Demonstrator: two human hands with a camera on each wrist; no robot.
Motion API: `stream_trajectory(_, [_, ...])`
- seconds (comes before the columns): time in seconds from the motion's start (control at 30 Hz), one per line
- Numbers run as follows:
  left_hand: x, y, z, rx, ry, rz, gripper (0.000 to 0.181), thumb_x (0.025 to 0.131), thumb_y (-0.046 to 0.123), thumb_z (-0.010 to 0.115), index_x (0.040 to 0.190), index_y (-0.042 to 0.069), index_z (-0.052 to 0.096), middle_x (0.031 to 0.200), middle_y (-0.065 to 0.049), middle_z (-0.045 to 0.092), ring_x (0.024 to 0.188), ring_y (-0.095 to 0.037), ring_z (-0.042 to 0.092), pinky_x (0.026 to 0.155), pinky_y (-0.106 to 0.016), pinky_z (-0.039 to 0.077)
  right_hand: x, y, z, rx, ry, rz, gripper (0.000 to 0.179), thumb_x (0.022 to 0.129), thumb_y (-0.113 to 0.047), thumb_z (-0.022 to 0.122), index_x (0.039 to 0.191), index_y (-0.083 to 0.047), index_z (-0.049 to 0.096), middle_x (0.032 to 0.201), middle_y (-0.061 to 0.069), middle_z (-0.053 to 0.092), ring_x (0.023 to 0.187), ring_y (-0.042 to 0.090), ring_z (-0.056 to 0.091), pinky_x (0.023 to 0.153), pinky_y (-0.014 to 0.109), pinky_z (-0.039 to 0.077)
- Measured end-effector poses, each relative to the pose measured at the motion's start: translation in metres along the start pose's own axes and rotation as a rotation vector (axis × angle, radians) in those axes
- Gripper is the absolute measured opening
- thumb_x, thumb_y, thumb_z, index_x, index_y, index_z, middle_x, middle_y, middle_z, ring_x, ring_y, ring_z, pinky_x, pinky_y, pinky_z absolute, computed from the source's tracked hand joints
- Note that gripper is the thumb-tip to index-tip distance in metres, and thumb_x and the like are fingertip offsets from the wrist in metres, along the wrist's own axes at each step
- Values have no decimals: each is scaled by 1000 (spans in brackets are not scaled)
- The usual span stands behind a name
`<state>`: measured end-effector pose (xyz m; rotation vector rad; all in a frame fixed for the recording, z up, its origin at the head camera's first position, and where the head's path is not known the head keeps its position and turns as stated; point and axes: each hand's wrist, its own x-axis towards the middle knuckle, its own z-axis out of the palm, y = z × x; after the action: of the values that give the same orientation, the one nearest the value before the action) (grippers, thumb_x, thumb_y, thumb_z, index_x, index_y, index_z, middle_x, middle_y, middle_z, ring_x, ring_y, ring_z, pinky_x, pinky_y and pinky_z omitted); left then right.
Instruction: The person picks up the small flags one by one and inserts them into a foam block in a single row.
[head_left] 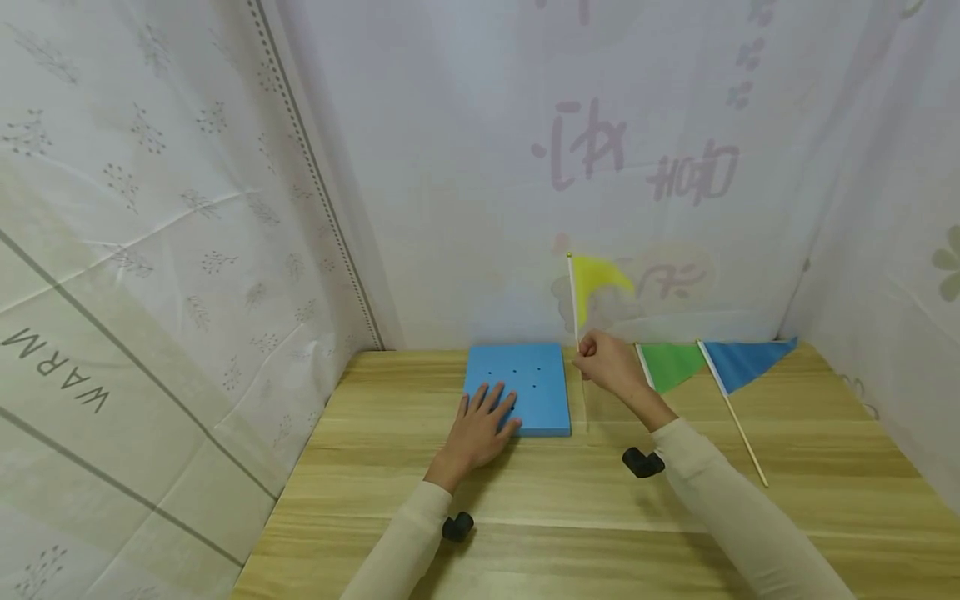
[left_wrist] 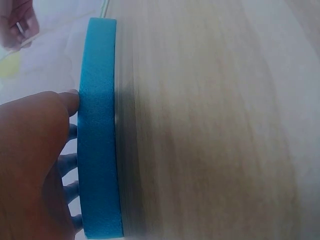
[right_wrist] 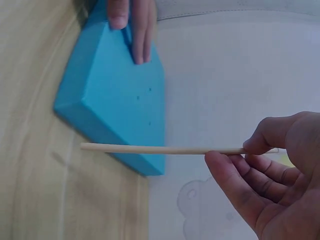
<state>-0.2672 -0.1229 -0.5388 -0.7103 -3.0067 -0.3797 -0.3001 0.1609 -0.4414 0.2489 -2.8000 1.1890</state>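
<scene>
A blue foam block (head_left: 528, 408) with several small holes in its top lies flat on the table. My left hand (head_left: 483, 425) rests on its near left part, fingers spread. In the left wrist view the thumb and fingertips touch the top of the block (left_wrist: 100, 130). My right hand (head_left: 609, 363) pinches the wooden stick of a yellow pennant flag (head_left: 592, 279), held upright just right of the block. In the right wrist view the bare lower end of the stick (right_wrist: 135, 149) points down beside the block, apart from it.
To the right, a green pennant flag (head_left: 671, 364) and a blue pennant flag (head_left: 750, 362) lie on the wooden table (head_left: 570, 533). Printed cloth (head_left: 450, 167) hangs behind the table and at both sides.
</scene>
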Motion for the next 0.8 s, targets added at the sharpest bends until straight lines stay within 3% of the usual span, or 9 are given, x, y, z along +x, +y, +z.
stream_trajectory(0.2, [0,-1,-1,3,-6,2,63,114,53,42,169,22,36,178,-7,26,166,-39,19,132,-67,16,12,-15,0,23,21,-44,12,102,-17,63,98,-6,61,92,12,71,79,24,77,61,30,53])
stream_trajectory(0.8, [0,1,-2,-2,-16,-17,63,114,53,42,169,24,35,178,-6,25,166,-37,17,132,-67,16,43,-57,11,-17,106,-167,7,99,-13,64,97,-7,65,90,11,72,74,24,63,70,37,51])
